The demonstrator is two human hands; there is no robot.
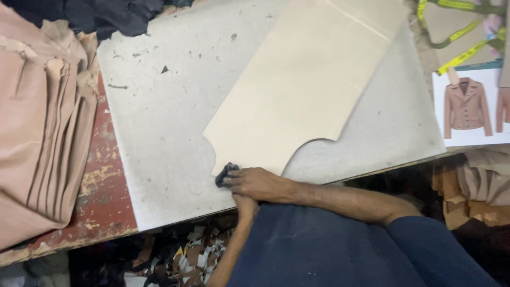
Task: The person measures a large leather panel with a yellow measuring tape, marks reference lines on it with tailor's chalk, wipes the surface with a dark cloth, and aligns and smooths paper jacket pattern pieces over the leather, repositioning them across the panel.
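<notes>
My right hand [257, 183] reaches in from the right and is closed on a small dark object [225, 174]. It presses that object against the near corner of a large cream pattern piece [303, 90]. The pattern piece lies flat on a grey board [159, 133]. My left hand [245, 204] sits just below the right one at the board's front edge, partly hidden by it. Whether its fingers hold anything is not visible.
A stack of folded tan material [42, 133] lies on the left over a worn red table [103, 196]. Dark cloth [106, 16] is at the back left. A printed jacket picture [467, 106] and a yellow measuring tape [462, 32] sit at right. Scraps [186, 255] litter the floor.
</notes>
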